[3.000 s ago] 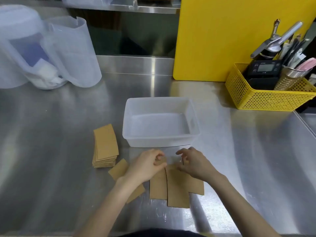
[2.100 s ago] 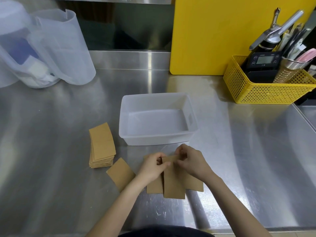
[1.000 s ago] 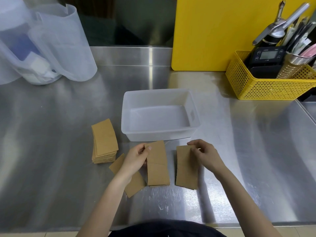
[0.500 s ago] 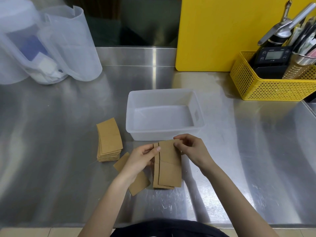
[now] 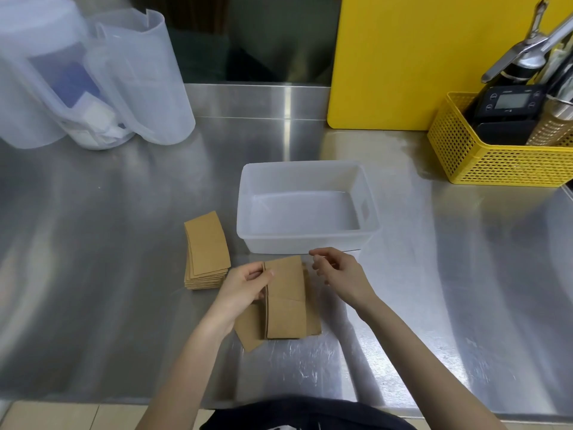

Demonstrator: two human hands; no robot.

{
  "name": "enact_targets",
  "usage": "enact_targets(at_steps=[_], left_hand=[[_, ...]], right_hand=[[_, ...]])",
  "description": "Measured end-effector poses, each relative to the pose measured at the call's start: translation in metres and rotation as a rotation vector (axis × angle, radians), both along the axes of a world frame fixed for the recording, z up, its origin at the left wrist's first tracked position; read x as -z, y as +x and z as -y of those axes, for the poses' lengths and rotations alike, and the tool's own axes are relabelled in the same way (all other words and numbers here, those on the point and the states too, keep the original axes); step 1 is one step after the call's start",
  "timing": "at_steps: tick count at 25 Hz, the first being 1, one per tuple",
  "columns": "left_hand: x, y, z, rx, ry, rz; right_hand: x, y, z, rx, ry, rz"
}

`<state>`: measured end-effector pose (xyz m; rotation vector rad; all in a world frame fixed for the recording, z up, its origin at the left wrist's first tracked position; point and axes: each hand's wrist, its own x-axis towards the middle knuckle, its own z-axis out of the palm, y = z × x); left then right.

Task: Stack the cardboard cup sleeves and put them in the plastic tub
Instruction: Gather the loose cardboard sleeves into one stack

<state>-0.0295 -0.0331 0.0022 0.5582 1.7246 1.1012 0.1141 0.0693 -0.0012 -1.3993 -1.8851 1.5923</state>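
Brushed steel counter (image 5: 93,274), left hand (image 5: 242,287) pinching flat cardboard sleeves (image 5: 286,301)

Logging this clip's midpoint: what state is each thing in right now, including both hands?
Tub: empty, upright.
Side stack of sleeves: squared up left of the tub, untouched.
Held sleeves: gathered, pinched at the left edge.
Loose sleeve: flat, partly under them.
Left hand: gripping the held sleeves.
Right hand: open, holding nothing.
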Motion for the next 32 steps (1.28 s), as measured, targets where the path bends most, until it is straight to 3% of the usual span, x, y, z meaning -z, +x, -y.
enact_targets(at_steps=[4,9,16,20,28,32], left_hand=[[0.001,-0.014,0.008,-0.057,-0.014,-0.043],[0.000,-0.019,0.012,-0.122,-0.018,-0.062],[0.003,-0.019,0.014,-0.140,-0.033,-0.065],[0.002,-0.017,0.012,-0.136,-0.038,-0.055],[0.005,-0.017,0.019,-0.122,-0.041,-0.072],[0.001,-0.014,0.023,-0.104,-0.039,-0.068]], right_hand=[[0.012,-0.007,-0.002,-0.204,0.169,0.260],[0.016,-0.026,-0.004,-0.422,0.183,0.472],[0.022,-0.028,-0.002,-0.395,0.197,0.608],[0.023,-0.024,0.001,-0.378,0.207,0.547],[-0.001,0.005,-0.001,-0.111,0.179,0.080],[-0.018,0.005,0.000,-0.028,0.014,-0.142]])
